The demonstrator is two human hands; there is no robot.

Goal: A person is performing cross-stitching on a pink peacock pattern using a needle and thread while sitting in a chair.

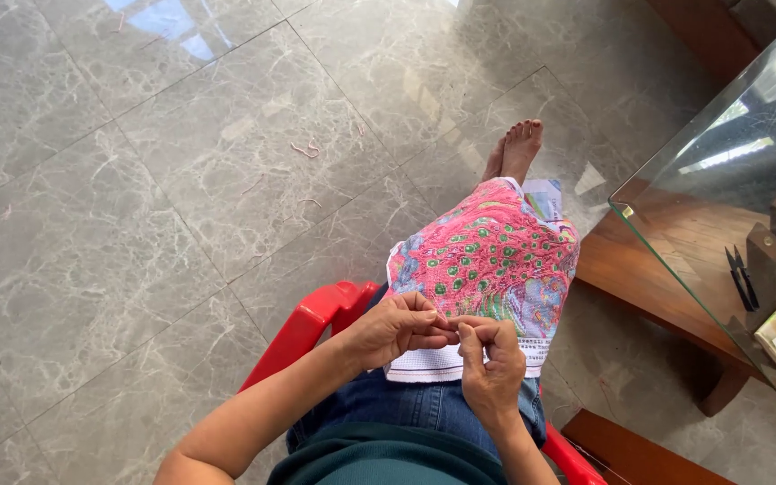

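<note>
Item: our left hand (394, 329) and right hand (489, 359) pinch something fine, likely thread, over the pink embroidered cloth (482, 269) on our lap; loosened fingertips could drop it.

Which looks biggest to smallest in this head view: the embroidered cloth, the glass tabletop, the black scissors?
1. Glass tabletop, though the frame cuts it off.
2. Embroidered cloth on the lap, nearer the camera, so unsure.
3. Black scissors, clearly smallest.

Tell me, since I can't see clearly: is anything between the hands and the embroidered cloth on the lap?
Nothing visible. The left hand and right hand meet fingertip to fingertip directly over the embroidered cloth, at its near white edge.
</note>
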